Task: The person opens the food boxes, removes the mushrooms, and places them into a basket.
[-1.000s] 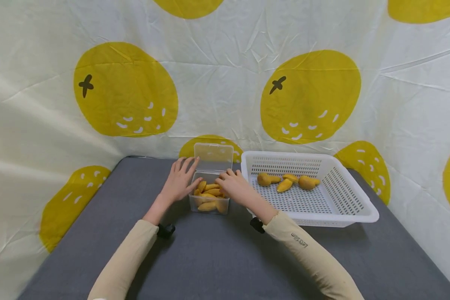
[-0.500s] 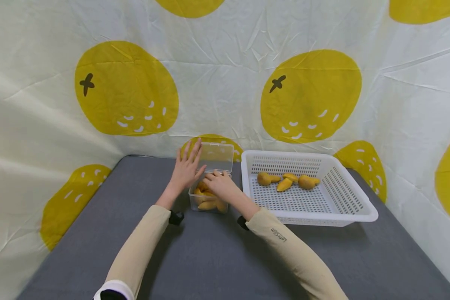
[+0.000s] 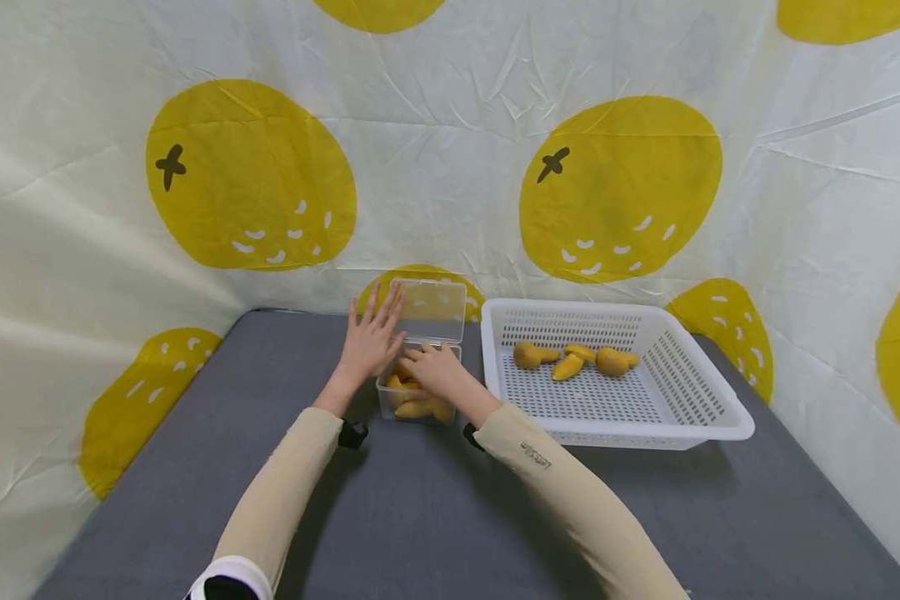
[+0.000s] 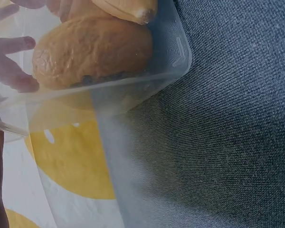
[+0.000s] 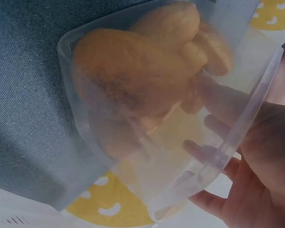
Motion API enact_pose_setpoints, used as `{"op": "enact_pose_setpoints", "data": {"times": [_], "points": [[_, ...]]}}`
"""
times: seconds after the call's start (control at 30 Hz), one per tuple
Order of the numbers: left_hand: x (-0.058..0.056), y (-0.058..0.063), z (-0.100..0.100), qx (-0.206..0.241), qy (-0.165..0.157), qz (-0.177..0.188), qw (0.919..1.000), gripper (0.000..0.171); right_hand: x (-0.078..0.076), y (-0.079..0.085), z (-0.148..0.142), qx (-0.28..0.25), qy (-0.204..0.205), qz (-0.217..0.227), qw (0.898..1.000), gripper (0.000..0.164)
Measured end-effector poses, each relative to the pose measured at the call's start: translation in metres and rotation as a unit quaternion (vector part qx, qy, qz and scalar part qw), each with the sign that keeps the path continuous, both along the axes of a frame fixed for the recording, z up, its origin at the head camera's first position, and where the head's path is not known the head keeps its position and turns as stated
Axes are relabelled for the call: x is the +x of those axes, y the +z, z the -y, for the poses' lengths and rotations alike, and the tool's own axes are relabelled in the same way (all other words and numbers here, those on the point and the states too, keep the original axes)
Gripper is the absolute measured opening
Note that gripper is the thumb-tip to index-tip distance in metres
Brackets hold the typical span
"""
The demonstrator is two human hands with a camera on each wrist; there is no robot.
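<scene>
A small clear plastic box (image 3: pixel 384 403) holds several yellow-brown mushrooms (image 3: pixel 414 409), and its hinged lid (image 3: pixel 435 310) stands raised at the back. Beside the box's left rim is my left hand (image 3: pixel 364 346), fingers spread and straight, the fingertips overlapping the lid's left edge. My right hand (image 3: pixel 444 373) reaches down over the box from the right. In the right wrist view its fingers (image 5: pixel 218 95) show through the clear wall, one fingertip right at the mushrooms (image 5: pixel 128 71). The left wrist view shows a large brown mushroom (image 4: pixel 92 52) behind the box wall.
To the right of the box stands a white perforated basket (image 3: pixel 645 432) with several more mushrooms (image 3: pixel 567 367) towards its back. Both sit on a dark grey cloth-covered table (image 3: pixel 420 508). A white curtain (image 3: pixel 435 183) with yellow fruit prints hangs behind.
My left hand has moved up and right, from the box's left side to the lid's edge. My right hand has shifted left, further over the box. The mushrooms in the basket stay put.
</scene>
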State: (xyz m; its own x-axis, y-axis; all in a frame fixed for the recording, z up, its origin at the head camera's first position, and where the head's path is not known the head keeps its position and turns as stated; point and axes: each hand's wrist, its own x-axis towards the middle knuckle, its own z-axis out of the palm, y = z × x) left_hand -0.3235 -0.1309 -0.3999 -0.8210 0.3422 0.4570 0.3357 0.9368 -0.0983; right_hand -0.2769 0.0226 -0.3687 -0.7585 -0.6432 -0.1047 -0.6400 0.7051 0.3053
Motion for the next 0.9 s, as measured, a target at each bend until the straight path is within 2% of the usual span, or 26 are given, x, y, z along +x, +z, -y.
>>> {"op": "enact_pose_setpoints", "data": {"times": [0.1, 0.27, 0.5, 0.73, 0.9], "points": [[-0.001, 0.0, 0.0, -0.002, 0.007, 0.001, 1.0, 0.066, -0.002, -0.001, -0.001, 0.003, -0.01, 0.01, 1.0, 0.043], [-0.002, -0.001, 0.001, 0.008, -0.003, -0.012, 0.9999, 0.065, -0.003, -0.003, -0.004, -0.017, -0.01, 0.02, 1.0, 0.039], [-0.006, -0.002, 0.004, 0.008, -0.014, -0.029, 0.9994, 0.063, -0.007, -0.003, -0.001, -0.038, -0.013, 0.049, 0.998, 0.047], [-0.007, -0.002, 0.004, 0.0, -0.001, -0.02, 0.9998, 0.064, -0.01, -0.007, 0.005, -0.053, -0.054, 0.062, 0.995, 0.049], [-0.006, -0.001, 0.0, -0.008, 0.002, -0.016, 0.9998, 0.064, -0.01, -0.013, 0.008, -0.075, -0.079, 0.041, 0.993, 0.047]]}}
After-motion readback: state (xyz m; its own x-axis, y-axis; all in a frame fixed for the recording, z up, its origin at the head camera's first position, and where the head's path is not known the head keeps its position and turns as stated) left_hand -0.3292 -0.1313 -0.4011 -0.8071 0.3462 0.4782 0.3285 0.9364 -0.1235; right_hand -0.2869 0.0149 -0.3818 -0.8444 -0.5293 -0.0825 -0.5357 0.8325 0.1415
